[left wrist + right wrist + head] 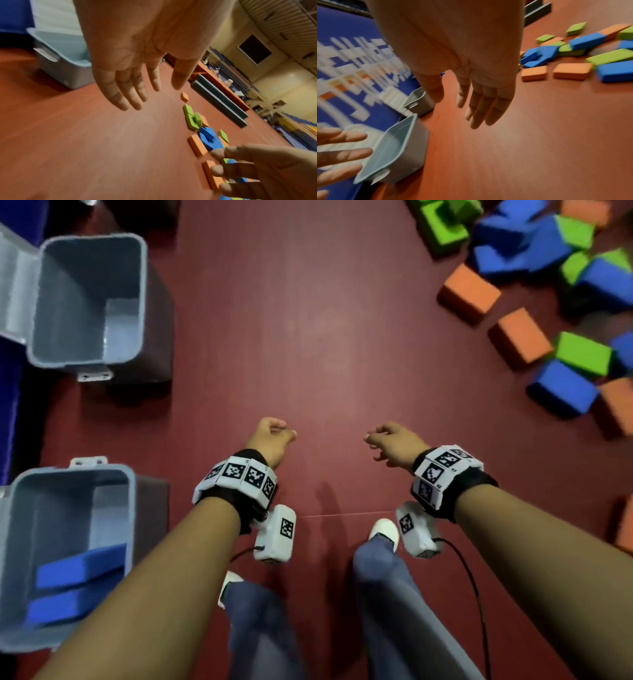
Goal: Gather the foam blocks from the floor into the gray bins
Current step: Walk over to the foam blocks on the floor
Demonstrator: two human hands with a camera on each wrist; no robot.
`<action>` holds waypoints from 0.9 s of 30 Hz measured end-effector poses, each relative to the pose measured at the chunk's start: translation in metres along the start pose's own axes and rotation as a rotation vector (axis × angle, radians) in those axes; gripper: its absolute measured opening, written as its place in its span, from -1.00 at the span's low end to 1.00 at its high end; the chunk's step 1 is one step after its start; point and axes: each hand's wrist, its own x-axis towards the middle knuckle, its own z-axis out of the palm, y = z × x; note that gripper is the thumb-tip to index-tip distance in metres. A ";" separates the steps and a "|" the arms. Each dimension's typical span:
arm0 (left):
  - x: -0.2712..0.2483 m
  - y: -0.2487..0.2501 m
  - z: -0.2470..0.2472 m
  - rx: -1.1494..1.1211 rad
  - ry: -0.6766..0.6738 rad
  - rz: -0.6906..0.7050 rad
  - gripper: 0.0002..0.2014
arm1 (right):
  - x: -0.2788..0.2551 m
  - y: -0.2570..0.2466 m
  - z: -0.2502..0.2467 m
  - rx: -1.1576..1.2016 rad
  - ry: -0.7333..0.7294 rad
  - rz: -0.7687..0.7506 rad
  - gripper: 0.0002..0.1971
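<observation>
blocks: the foam blocks (520,337) lie in a loose heap on the red floor (308,320) toward its far right, orange, green and blue, some leaning on one another, well apart from both hands
handling: likely very light and soft, squashy under a squeeze, matt enough not to slip; nothing about them looks fragile
where to take hold: across the two long flat faces of a block, fingers on one side and thumb on the other; the orange block (469,292) at the near edge of the heap lies free of the rest and looks the easiest first pick
left hand: the left hand (270,440) hangs over bare floor, fingers relaxed and spread, holding nothing
right hand: the right hand (394,443) likewise empty, fingers loose and straight
near bin: the gray bin (130,508) by the floor's near left edge, lid open, holds two blue blocks (78,570) lying flat, one over the other
far bin: the second gray bin (144,285) at the far left, lid thrown back, shows nothing inside
</observation>
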 end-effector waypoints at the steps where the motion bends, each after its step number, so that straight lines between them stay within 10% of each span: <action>1: 0.003 0.019 0.035 0.007 -0.029 -0.001 -0.84 | 0.002 0.018 -0.035 0.041 0.034 0.019 -0.88; 10: 0.015 0.191 0.261 0.070 -0.308 0.068 -0.83 | 0.010 0.097 -0.285 0.202 0.293 0.106 -0.91; 27: 0.243 0.393 0.357 0.247 -0.290 0.055 -0.84 | 0.252 0.027 -0.455 0.341 0.411 0.152 -0.83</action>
